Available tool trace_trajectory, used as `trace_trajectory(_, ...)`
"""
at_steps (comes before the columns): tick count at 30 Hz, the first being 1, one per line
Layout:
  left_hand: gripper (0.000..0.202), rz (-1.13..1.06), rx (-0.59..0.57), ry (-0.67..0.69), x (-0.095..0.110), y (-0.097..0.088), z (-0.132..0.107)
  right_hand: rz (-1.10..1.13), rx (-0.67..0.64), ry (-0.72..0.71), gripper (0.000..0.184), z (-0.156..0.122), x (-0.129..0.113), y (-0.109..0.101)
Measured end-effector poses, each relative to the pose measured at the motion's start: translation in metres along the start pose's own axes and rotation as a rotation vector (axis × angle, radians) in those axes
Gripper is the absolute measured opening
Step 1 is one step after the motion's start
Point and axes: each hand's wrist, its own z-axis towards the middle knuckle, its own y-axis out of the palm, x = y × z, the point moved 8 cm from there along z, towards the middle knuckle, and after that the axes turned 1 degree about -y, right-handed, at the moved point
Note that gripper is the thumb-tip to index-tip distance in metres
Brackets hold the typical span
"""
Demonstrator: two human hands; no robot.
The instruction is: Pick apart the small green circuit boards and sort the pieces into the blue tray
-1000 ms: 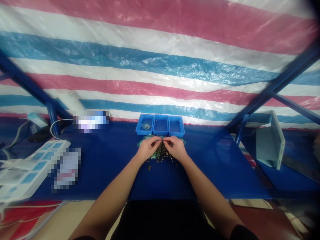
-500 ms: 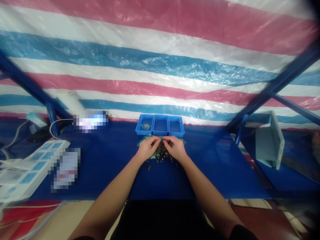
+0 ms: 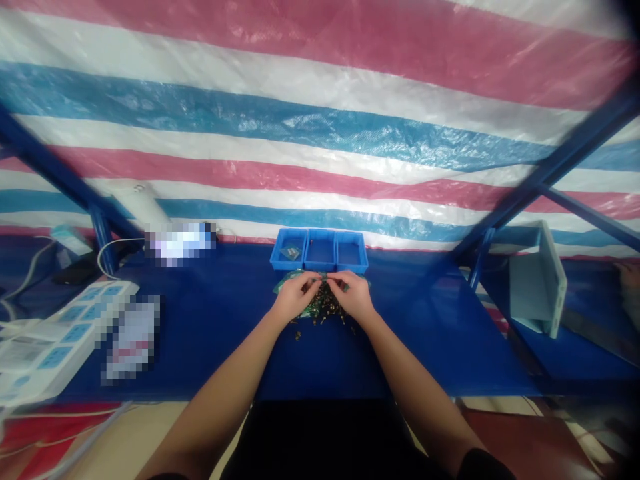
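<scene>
My left hand and my right hand meet over a heap of small brass-coloured parts lying on a greenish plastic bag on the blue table. Both hands have their fingertips pinched together around tiny parts that are too small to name. Just behind the hands stand three small blue bins in a row; the left one holds a small packet.
White power strips and cables lie at the left edge. A blurred-out card and box lie on the left of the table. A pale blue tray stands on edge at the right. A striped tarp hangs behind.
Almost nothing; the hands stay pinched over the heap, with only slight finger movement.
</scene>
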Motion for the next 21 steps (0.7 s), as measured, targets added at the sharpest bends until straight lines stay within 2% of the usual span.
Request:
trace_trajectory(7, 0.024, 0.008, -0.003, -0.027, -0.0009, -0.0018, 0.0005, 0.016, -0.042, 0.000, 0.019, -0.0012, 0.0021, 0.0049)
trace_trajectory(21, 0.023, 0.030, -0.007, -0.056, -0.0012, -0.0026, 0.0005, 0.031, -0.041, -0.004, 0.018, -0.0012, 0.0003, 0.0044)
